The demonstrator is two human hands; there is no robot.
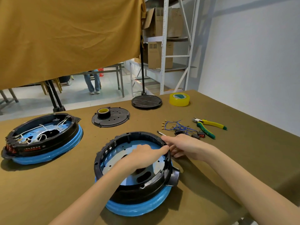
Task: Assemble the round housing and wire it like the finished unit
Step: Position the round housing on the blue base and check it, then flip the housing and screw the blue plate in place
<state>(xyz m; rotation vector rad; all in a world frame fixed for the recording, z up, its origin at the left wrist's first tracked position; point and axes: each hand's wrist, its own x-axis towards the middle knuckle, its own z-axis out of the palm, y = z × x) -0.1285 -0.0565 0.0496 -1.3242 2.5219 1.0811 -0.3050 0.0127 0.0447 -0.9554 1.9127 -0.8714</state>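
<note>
At the far left of the bench (48, 184) sits the finished unit (42, 138), white wires laid inside; the unwired round housing (134, 181) stands near centre. The left hand (146, 155) reaches inside it, fingers pressing the inner right wall without curling round anything, while the right hand (185, 146) grips the rim from outside. The loose blue wires (177, 127) and pliers (209, 127) lie far right; in my judgement, uneven pressing could shift the ring out of seat.

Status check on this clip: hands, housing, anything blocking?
Left hand inside black round housing on blue base, fingertips at far rim. Right hand at rim's outside. No wires fitted; blue wire bundle lies beyond. Nothing blocking.
</note>
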